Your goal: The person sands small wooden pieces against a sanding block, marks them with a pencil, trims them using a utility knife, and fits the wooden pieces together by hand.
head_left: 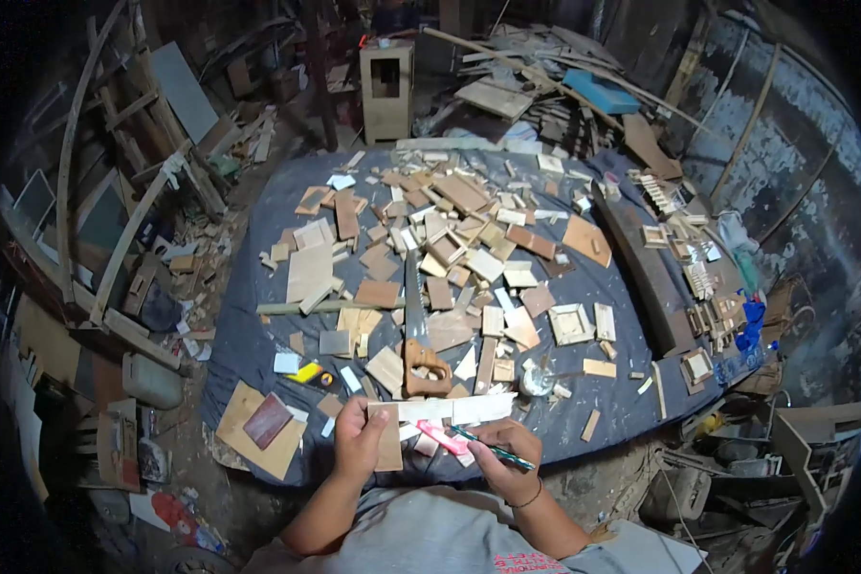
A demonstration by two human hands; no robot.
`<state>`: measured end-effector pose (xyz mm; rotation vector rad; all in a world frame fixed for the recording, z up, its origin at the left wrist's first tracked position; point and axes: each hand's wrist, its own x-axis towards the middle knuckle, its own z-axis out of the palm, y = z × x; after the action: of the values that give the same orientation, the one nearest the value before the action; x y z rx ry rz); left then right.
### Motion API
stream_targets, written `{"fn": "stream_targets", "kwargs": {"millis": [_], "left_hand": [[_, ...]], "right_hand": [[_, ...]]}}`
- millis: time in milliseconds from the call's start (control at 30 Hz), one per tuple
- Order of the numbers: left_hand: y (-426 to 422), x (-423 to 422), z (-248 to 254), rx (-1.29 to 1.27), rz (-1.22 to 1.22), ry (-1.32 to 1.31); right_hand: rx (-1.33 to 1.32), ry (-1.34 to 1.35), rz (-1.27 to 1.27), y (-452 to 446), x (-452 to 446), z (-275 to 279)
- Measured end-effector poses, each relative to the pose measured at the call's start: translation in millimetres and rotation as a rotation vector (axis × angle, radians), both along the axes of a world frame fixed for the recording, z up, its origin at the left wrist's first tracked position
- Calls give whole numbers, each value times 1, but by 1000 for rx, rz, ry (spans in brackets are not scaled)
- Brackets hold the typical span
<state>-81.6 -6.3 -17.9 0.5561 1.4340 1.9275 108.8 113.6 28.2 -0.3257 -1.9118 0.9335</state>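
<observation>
My left hand (356, 448) is closed on a small brown wooden board (389, 445), its thumb lying along the face. A pale, whitish strip (459, 409) reaches from the top of that board to the right; whether my fingers also grip it is hard to see. My right hand (509, 462) pinches a slim dark teal pen or pencil (503, 453), its tip pointing up and left, below the strip. Beneath, a bright pink piece (440, 438) lies among wood scraps. Just beyond the strip rests a handsaw (427, 369) with a wooden handle, blade pointing away.
Wood offcuts (450, 249) cover much of the dark cloth-covered table (244, 287). A yellow-and-black tool (310, 374) lies left, a clear glass-like container (538, 378) right. A long dark beam (636, 273) runs along the right side. Lumber (507, 91) is piled behind.
</observation>
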Motion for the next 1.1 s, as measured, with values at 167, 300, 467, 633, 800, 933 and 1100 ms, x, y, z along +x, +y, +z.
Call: {"fn": "stream_targets", "kwargs": {"millis": [167,300,467,633,800,933,1100], "left_hand": [[11,0,-7,1,56,-20],[18,1,5,-10,79,-30],[24,1,-8,30,82,-54],[30,9,-10,19,111,-138],[35,20,1,56,105,-151],[36,27,0,44,102,-147],[40,42,-5,68,117,-165]], "right_hand": [[-261,-50,23,9,16,-14],[-293,-423,-15,24,31,-32],[-339,-837,-71,53,50,-94],[-359,-1016,-69,70,70,-149],[-441,-956,-36,79,74,-157],[-489,-736,62,82,79,-154],[-416,-308,11,61,68,-48]]}}
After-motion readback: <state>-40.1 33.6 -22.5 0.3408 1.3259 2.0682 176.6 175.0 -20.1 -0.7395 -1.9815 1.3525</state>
